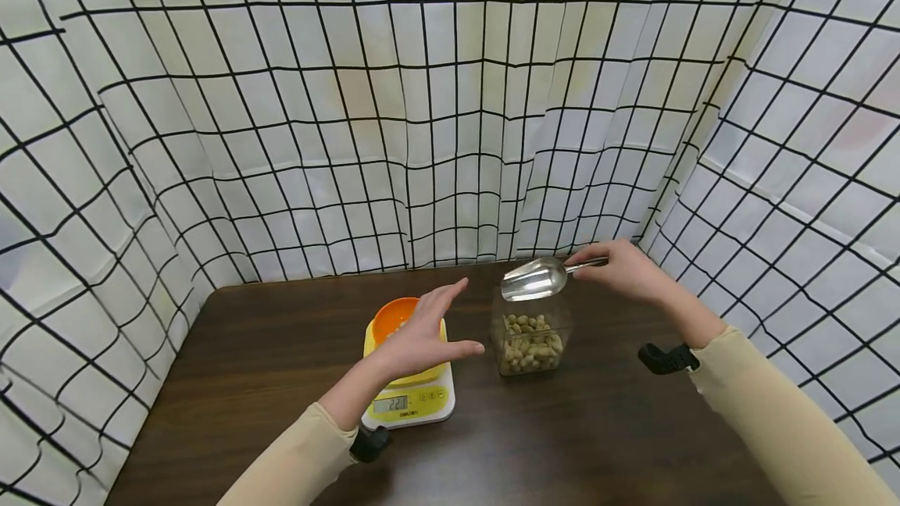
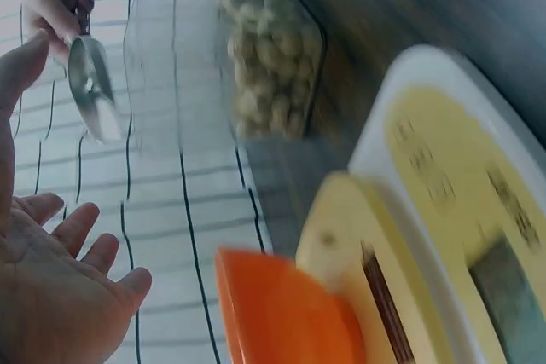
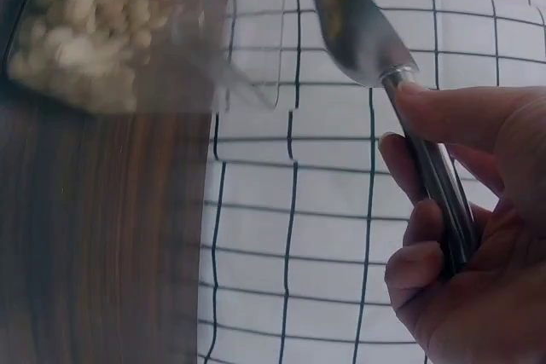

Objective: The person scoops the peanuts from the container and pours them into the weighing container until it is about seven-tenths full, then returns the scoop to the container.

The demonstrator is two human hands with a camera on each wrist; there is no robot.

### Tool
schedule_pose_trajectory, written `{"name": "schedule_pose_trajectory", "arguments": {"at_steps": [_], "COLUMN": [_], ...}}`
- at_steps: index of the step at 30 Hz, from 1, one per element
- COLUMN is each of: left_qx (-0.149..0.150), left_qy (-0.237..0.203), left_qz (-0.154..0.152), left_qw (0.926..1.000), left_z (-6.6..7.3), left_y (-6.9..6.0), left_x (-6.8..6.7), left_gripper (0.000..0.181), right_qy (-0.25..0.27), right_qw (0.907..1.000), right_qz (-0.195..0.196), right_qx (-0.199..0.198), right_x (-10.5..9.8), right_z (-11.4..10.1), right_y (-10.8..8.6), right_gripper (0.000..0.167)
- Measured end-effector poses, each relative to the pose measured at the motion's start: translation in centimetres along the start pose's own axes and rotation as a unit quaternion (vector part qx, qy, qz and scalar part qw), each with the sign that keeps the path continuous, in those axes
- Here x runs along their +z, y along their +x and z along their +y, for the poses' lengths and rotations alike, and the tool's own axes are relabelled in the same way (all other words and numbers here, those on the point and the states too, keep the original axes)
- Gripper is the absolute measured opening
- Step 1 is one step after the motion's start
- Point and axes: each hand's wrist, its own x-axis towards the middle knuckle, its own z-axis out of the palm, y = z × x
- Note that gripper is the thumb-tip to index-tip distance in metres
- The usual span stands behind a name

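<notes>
My right hand [image 1: 626,272] grips the handle of a metal scoop [image 1: 536,281], seen close in the right wrist view with fingers curled round the handle [image 3: 444,193]. The scoop is held above a clear square container [image 1: 533,334] partly filled with peanuts [image 1: 529,346]; no load shows in it. My left hand [image 1: 419,338] hovers over a yellow and white kitchen scale [image 1: 422,406], its fingers and thumb spread and holding nothing. An orange bowl [image 1: 391,314] sits on the scale, partly hidden by that hand. The scale's display [image 1: 391,404] seems to read 221.
A dark brown wooden table [image 1: 281,365] lies under everything. White curtain [image 1: 450,139] with a black grid surrounds its back and sides. Black bands [image 1: 668,358] circle both wrists.
</notes>
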Motion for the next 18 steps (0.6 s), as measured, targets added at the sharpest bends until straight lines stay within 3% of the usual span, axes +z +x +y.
{"name": "schedule_pose_trajectory", "arguments": {"at_steps": [5, 11, 18], "left_qx": [-0.002, -0.032, -0.059], "left_qy": [-0.003, -0.017, -0.026], "left_qz": [-0.011, -0.009, -0.015], "left_qw": [0.9999, 0.9993, 0.9978], "left_z": [0.8, 0.9, 0.5], "left_y": [1.5, 3.2, 4.7], "left_x": [2.1, 4.2, 5.6], "left_gripper": [0.105, 0.107, 0.111], "right_qy": [-0.031, -0.073, -0.162], "right_qw": [0.9995, 0.9967, 0.9819], "right_qz": [0.001, -0.005, -0.022], "right_qx": [-0.011, -0.036, -0.095], "right_x": [-0.1, 0.0, 0.9], "right_z": [0.5, 0.5, -0.2], "right_y": [-0.2, -0.1, 0.5], "right_gripper": [0.021, 0.019, 0.014]}}
